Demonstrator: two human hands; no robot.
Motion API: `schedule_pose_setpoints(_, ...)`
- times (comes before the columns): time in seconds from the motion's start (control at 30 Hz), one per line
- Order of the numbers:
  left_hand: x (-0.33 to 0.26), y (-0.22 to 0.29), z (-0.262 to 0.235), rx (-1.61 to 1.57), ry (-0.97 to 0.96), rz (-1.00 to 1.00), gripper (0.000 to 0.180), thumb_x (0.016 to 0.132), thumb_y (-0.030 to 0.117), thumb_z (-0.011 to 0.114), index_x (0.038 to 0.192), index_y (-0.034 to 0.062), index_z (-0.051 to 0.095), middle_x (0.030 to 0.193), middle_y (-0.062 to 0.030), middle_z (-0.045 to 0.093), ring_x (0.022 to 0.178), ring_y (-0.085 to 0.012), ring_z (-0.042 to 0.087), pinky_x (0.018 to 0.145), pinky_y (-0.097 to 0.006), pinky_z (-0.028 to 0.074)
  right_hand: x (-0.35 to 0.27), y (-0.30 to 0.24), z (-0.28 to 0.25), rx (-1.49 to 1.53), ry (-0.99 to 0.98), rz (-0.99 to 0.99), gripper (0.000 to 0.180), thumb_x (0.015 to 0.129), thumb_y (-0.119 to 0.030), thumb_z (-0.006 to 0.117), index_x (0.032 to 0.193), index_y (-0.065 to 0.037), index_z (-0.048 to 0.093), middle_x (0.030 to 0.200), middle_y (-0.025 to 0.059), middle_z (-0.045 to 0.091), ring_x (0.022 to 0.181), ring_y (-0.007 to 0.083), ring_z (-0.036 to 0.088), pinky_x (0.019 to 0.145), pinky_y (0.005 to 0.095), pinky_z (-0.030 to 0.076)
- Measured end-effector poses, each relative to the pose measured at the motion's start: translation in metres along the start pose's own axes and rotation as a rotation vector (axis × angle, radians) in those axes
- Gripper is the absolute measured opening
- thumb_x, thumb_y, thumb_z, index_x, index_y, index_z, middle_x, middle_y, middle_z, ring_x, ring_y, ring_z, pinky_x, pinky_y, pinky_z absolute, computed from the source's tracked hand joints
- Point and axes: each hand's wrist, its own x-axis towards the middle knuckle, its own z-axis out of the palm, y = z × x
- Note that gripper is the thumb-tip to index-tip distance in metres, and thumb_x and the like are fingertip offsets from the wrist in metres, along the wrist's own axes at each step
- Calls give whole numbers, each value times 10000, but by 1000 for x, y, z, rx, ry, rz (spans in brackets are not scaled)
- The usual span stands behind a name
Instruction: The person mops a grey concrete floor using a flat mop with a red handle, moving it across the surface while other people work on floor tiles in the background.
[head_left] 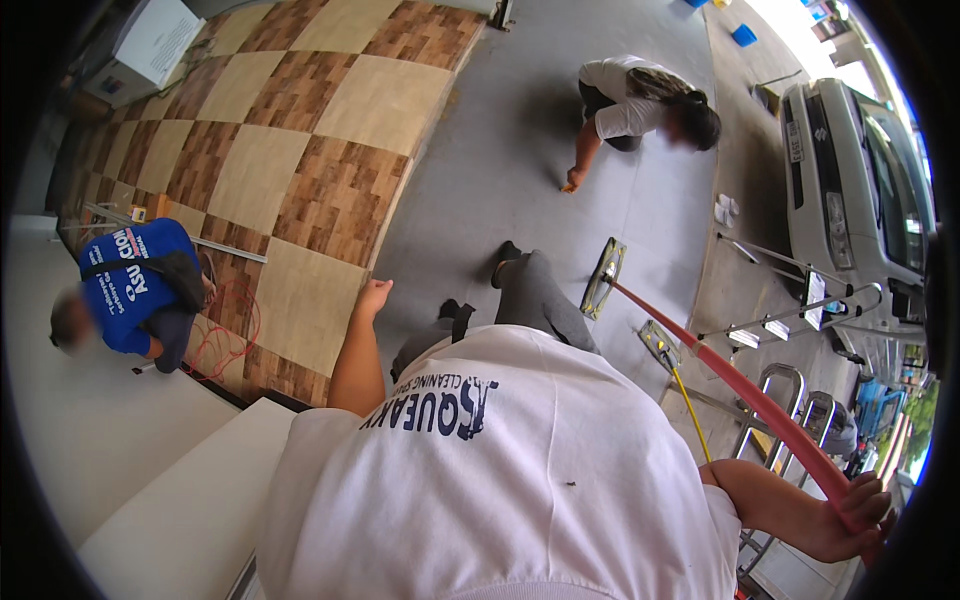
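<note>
My right hand (858,520) grips the red handle of a flat mop, its fingers wrapped round the upper part of the pole. The red-handled mop (735,372) slants down and away to a flat, yellow-green and grey head (605,279) lying on the grey floor. My left hand (374,298) hangs at my left side over the edge of the tiled floor, loosely closed, with nothing visible in it. Close to my right side lies a second flat mop head (659,345) with a thin yellow handle (690,410).
Ahead, a co-worker in a white shirt (625,100) crouches, one hand at the grey floor (440,190). At left a person in a blue shirt (138,280) crouches beside a red cord (238,335). A ladder (800,315) and a light-coloured vehicle (838,170) stand at right.
</note>
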Motion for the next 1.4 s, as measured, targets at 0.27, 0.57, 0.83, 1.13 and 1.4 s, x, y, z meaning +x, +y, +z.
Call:
schedule_pose_setpoints(0.27, -16, -76, -47, -79, 85, -237, 450, 790, 356, 569, 930, -71, 601, 832, -200, 619, 770, -276, 599, 700, -382, 443, 1, -6, 15, 57, -207, -12, 270, 875, -235, 397, 958, 7, 483, 595, 28, 341, 552, 133, 328, 569, 309, 269)
schedule_pose_setpoints(0.57, 21, -75, -42, -181, 25, -279, 563, 780, 461, 545, 1013, -51, 574, 755, -172, 591, 652, -263, 561, 579, -378, 442, 1, -15, 24, 110, -236, -22, 289, 886, -236, 386, 1009, 2, 491, 603, 30, 357, 555, 135, 341, 581, 319, 275)
schedule_pose_setpoints(0.83, 14, -46, -25, -135, -19, -279, 605, 785, 483, 530, 1129, -14, 516, 893, -203, 582, 765, -307, 578, 639, -431, 468, -4, -14, 13, 130, -260, 24, 244, 886, -218, 382, 947, -6, 487, 611, 40, 368, 559, 145, 342, 609, 334, 283)
schedule_pose_setpoints(1.13, 10, -114, -30, -155, -37, -394, 606, 767, 447, 572, 1136, -31, 511, 1032, -190, 577, 796, -313, 582, 684, -416, 460, -1, -19, 13, 123, -258, 25, 288, 880, -232, 381, 1032, -23, 508, 622, 43, 392, 567, 149, 351, 613, 338, 287)
schedule_pose_setpoints(1.4, 2, -69, -38, -149, 5, -395, 611, 770, 457, 565, 1156, -12, 497, 1057, -168, 566, 795, -273, 559, 677, -408, 458, -11, -22, 21, 73, -255, -23, 296, 875, -228, 382, 1047, -24, 510, 615, 36, 388, 560, 135, 350, 614, 332, 295)
